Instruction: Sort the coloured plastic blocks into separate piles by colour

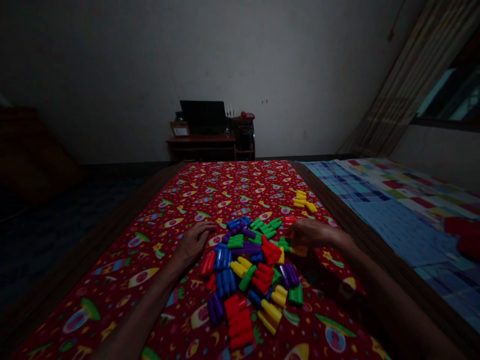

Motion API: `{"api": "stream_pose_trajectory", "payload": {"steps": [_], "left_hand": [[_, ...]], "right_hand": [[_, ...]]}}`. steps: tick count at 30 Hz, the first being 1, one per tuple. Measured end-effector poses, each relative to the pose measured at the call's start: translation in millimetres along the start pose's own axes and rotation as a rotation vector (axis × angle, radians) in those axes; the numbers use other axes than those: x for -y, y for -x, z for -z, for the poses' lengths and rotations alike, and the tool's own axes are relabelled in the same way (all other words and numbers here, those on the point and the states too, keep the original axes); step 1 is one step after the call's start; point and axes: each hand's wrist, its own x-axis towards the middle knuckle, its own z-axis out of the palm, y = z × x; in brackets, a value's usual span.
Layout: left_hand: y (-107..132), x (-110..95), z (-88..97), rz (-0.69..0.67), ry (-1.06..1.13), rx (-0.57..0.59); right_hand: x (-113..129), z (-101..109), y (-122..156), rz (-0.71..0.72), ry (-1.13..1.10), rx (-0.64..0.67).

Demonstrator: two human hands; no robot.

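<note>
My left hand (192, 243) lies on the red patterned cloth, at the left edge of a heap of plastic toy blocks. Its fingers are loosely stretched, and it holds nothing. On the heap's right side, the fingers of my right hand (309, 233) are curled and drawn together; what they grip, if anything, is hidden. Close around it are a red block (290, 219) just behind, a green block (284, 244) by the fingertips and a yellow block (299, 251) below. Blue blocks (224, 258), purple blocks (288, 275) and red blocks (240, 327) lie jumbled between my hands.
Several yellow blocks (300, 198) lie apart at the far right of the cloth (240, 185). Beyond it stands a desk (204, 140) with a monitor (203, 116). A checked blue bedspread (348, 200) spreads to the right, below a curtain (397, 100).
</note>
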Motion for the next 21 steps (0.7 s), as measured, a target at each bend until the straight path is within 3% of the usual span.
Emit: {"api": "stream_pose_trajectory", "payload": {"steps": [4, 8, 12, 14, 16, 21], "left_hand": [[0, 1, -0.5, -0.013, 0.000, 0.006], [0, 2, -0.7, 0.001, -0.007, 0.006], [0, 1, 0.1, -0.002, -0.028, 0.012], [0, 1, 0.3, -0.004, -0.033, 0.014], [0, 1, 0.2, -0.004, -0.032, 0.013], [-1, 1, -0.9, 0.005, -0.015, 0.013]], "right_hand": [[-25, 10, 3, 0.020, -0.189, -0.099], [-36, -1, -9, 0.018, -0.376, -0.268], [-55, -12, -29, -0.044, -0.431, -0.712], [-75, -14, -35, -0.154, -0.394, -0.953], [-98, -17, -37, -0.290, -0.351, -1.089], [-134, -29, -33, -0.518, -0.340, -1.078]]}}
